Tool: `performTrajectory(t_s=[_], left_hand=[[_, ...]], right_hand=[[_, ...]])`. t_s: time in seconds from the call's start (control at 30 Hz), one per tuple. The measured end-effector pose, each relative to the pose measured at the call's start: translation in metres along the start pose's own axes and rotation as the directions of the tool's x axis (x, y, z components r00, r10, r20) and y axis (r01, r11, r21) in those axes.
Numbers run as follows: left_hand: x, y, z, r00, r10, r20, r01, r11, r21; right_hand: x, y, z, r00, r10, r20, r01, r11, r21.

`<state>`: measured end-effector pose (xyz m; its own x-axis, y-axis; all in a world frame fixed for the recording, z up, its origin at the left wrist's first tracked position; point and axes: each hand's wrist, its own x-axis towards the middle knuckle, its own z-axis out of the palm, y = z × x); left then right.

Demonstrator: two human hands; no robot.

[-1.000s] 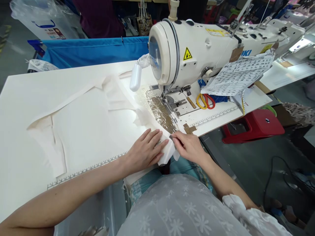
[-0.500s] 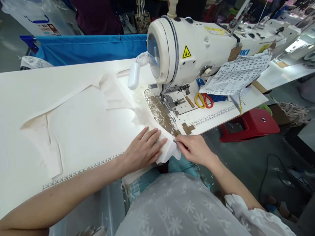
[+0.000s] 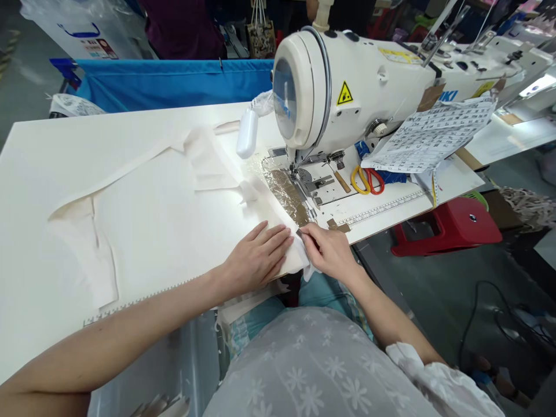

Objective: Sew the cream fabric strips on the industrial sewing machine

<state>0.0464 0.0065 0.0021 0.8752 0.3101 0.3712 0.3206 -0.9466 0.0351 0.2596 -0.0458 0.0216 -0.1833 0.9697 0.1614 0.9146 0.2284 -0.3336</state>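
Long white cloth (image 3: pixel 208 159) lies across the white table, its narrow end at the front edge beside the sewing machine (image 3: pixel 347 87). My left hand (image 3: pixel 260 255) rests flat on that end, fingers stretched out. Just right of it, my right hand (image 3: pixel 328 249) is closed at the cloth's edge, thumb and finger pinched on a small dark, flat piece (image 3: pixel 299 233). The machine's needle area (image 3: pixel 294 168) is above and beyond both hands. What the dark piece is cannot be made out.
Yellow and red scissors (image 3: pixel 367 180) and a printed sheet (image 3: pixel 434 133) are right of the needle. A red stool (image 3: pixel 471 226) stands beyond the table's right edge. Behind the table hangs blue cloth (image 3: pixel 174 84). A clear bin (image 3: pixel 191 359) sits below my left forearm.
My right hand has moved slightly left and up along the cloth's edge, closer to my left hand. The cloth's front end has shifted and lies flatter. The view has turned slightly left.
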Motion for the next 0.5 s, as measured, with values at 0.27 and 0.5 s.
performTrajectory(t_s=[0.27,0.5], left_hand=[[0.000,0.000,-0.001,1.000,0.008,-0.004,-0.008,0.999,0.037],[-0.002,0.000,0.001,0.999,0.016,0.032,-0.017,0.999,0.042]], right_hand=[[0.003,-0.004,0.001,0.999,-0.013,0.034,0.015,0.998,-0.053],[-0.008,0.008,-0.018,0.989,-0.057,0.140,0.055,0.998,0.014]])
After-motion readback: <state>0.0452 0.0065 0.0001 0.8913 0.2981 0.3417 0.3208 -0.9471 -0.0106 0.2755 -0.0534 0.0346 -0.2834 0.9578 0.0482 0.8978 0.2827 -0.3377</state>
